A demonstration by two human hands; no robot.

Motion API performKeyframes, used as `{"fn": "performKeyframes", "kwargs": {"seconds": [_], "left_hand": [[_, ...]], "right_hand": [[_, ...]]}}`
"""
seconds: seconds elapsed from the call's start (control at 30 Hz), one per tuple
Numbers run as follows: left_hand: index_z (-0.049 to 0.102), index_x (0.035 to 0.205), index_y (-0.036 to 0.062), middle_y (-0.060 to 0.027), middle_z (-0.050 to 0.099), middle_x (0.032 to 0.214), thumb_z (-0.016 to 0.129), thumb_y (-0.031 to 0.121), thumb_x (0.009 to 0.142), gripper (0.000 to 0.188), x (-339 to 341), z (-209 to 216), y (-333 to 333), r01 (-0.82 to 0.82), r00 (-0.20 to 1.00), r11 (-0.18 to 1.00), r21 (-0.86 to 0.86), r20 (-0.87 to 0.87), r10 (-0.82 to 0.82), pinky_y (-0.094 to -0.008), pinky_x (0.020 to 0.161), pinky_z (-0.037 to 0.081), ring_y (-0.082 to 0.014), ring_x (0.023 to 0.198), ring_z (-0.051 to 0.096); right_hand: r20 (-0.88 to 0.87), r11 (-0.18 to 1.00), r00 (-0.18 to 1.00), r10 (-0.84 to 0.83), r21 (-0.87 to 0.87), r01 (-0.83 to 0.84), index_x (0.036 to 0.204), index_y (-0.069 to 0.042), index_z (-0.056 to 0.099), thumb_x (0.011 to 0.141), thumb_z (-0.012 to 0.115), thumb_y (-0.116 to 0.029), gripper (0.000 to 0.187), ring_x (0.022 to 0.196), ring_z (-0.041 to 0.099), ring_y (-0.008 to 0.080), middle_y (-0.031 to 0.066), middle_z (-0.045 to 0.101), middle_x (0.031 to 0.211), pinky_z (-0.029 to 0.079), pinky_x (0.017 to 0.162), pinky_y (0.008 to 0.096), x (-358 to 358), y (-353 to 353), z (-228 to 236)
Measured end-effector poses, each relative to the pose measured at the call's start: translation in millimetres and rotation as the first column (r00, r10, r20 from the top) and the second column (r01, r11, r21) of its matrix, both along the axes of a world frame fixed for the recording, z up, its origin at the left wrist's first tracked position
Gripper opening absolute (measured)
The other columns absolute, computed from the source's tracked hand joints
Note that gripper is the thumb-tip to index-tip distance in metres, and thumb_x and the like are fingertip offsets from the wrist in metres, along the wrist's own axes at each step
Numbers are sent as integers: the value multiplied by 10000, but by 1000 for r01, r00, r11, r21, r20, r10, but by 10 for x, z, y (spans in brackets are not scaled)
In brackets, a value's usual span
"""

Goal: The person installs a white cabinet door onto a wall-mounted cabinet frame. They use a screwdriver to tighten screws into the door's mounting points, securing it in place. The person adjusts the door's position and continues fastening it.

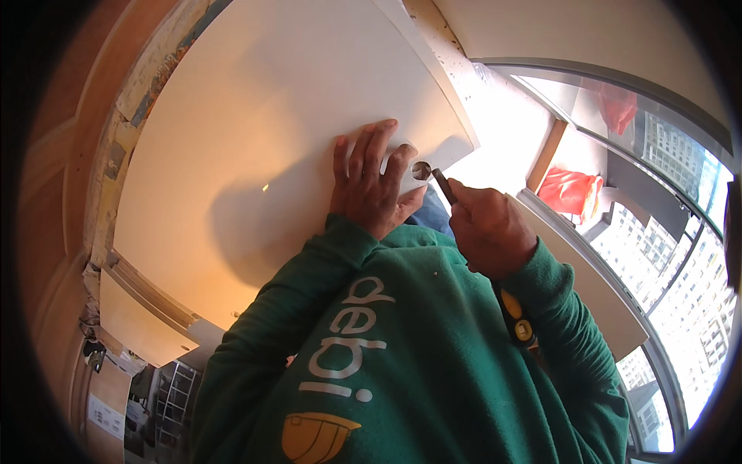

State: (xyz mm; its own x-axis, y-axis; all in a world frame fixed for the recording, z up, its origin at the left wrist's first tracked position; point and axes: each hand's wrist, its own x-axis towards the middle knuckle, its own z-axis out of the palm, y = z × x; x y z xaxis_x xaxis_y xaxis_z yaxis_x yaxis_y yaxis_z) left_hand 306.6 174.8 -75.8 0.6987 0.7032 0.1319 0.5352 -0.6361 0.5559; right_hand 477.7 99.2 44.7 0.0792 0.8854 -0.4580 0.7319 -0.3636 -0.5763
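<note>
The left hand [371, 182] lies flat on a white panel [263, 131], fingers spread, the fingertips pressing near the panel's lower right corner. Just right of that hand, a round metal fitting [421, 170] sits in the panel close to its edge. The right hand [487, 228] is closed in a fist around a dark-shafted tool [444, 185], whose tip meets the fitting. Further right of the panel runs a window frame [587, 255], with a red bag [570, 189] on the ledge beyond it. Green sleeves [309, 309] fill the lower view.
</note>
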Motion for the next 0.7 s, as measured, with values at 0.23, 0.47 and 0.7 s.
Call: {"fn": "performKeyframes", "kwargs": {"seconds": [0.23, 0.47, 0.7], "left_hand": [[585, 1264, 154, -158, 443, 1531, 879, 359, 727, 645, 5, -1, -11, 2, 1000, 1000, 27, -8, -2, -611, 1173, 275, -354, 1402, 427], [565, 1284, 153, -170, 420, 1548, 872, 357, 751, 648, -5, 26, -10, 25, 999, 1000, 2, -24, -25, -625, 1190, 232, -356, 1430, 401], [547, 1295, 160, -157, 397, 1559, 898, 315, 700, 707, -2, -12, -26, 33, 999, 999, -10, -30, -34, -658, 1173, 245, -365, 1446, 391]], "right_hand": [[42, 998, 997, -58, -12, 59, 1233, 67, 658, 956, 581, -61, 314, 566, 653, 354, 171, 620, 633, 528, 577, 470, -78, -70, -80], [4, 933, 992, 125, -340, -116, 1243, 172, 541, 889, 595, -46, 419, 619, 680, 423, 240, 660, 690, 547, 597, 504, -31, 125, -103], [-45, 842, 995, 92, -530, -102, 985, 73, 696, 866, 612, -97, 224, 760, 743, 375, 209, 717, 782, 604, 718, 449, -16, 314, -197]]}}
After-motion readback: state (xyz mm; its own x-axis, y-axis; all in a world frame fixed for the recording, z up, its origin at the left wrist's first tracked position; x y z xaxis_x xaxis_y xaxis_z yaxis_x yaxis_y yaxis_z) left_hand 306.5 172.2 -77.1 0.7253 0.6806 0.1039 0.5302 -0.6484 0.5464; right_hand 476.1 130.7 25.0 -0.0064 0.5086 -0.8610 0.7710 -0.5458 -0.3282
